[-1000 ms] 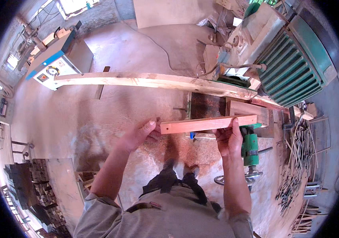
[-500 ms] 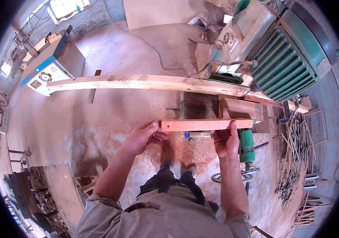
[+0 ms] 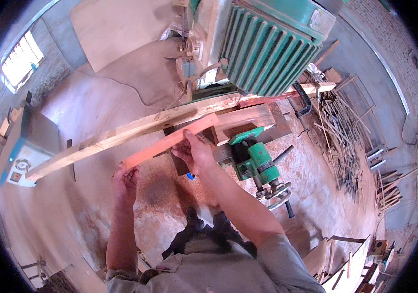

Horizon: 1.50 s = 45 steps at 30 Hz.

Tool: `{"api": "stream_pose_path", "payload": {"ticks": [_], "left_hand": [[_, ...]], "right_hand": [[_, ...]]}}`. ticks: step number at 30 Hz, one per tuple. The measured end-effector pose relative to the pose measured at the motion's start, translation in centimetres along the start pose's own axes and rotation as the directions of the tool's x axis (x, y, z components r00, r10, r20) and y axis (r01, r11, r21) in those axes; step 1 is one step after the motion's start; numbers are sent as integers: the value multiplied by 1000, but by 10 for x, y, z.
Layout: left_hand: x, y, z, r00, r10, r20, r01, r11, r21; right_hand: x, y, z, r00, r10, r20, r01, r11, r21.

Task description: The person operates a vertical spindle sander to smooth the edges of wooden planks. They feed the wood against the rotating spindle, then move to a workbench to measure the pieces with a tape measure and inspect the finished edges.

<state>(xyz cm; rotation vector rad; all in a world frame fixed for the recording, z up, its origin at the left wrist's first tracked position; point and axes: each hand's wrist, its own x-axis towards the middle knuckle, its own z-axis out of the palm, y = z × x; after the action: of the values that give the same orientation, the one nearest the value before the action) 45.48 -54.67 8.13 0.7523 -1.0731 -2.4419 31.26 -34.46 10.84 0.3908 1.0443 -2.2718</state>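
I hold a short reddish wooden board (image 3: 170, 140) at waist height, tilted up to the right. My left hand (image 3: 125, 179) grips its near left end. My right hand (image 3: 195, 152) holds it further along, near the middle. Just beyond the board a long pale plank (image 3: 121, 133) lies across a green woodworking machine (image 3: 257, 161). A thick wooden block (image 3: 245, 121) rests on the machine beside the board's far end.
A large green ribbed machine housing (image 3: 272, 49) stands behind. A pile of thin wood strips (image 3: 343, 141) lies on the floor at right. A blue and white machine (image 3: 25, 146) stands at left. Sawdust covers the floor (image 3: 160, 195). A flat sheet (image 3: 116, 24) lies at the back.
The view has swung, so the machine now fills the upper right. The reddish board went from level to tilted, and my right hand has shifted from its end toward its middle.
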Motion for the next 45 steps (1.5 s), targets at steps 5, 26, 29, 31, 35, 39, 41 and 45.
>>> {"api": "stream_pose_path", "payload": {"ticks": [5, 26, 29, 31, 35, 39, 41, 45], "left_hand": [[29, 7, 21, 1000, -2, 22, 2, 1000, 3], [102, -45, 64, 987, -150, 56, 147, 988, 53], [105, -56, 73, 979, -178, 100, 175, 984, 35], [102, -65, 90, 979, -201, 44, 200, 980, 19], [106, -73, 90, 983, -176, -43, 177, 984, 23], [99, -71, 97, 984, -174, -23, 175, 984, 41], [99, -72, 99, 980, -197, 7, 196, 980, 36], [103, -76, 102, 977, -212, -26, 213, 973, 83]], "right_hand": [[41, -1, -2, 999, -29, -45, 32, 997, 68], [-96, -42, -37, 988, -65, 139, 96, 969, -226], [-139, -82, -58, 946, -289, 148, 324, 867, -378], [-156, -101, -83, 882, -466, 73, 456, 802, -387], [-176, -148, -124, 738, -671, -74, 582, 688, -433], [-150, -172, -220, 394, -855, -336, 351, 478, -805], [-132, -178, -279, 555, -596, -580, 253, 785, -565], [-103, -192, -297, 924, -201, -326, 296, 914, 276]]}}
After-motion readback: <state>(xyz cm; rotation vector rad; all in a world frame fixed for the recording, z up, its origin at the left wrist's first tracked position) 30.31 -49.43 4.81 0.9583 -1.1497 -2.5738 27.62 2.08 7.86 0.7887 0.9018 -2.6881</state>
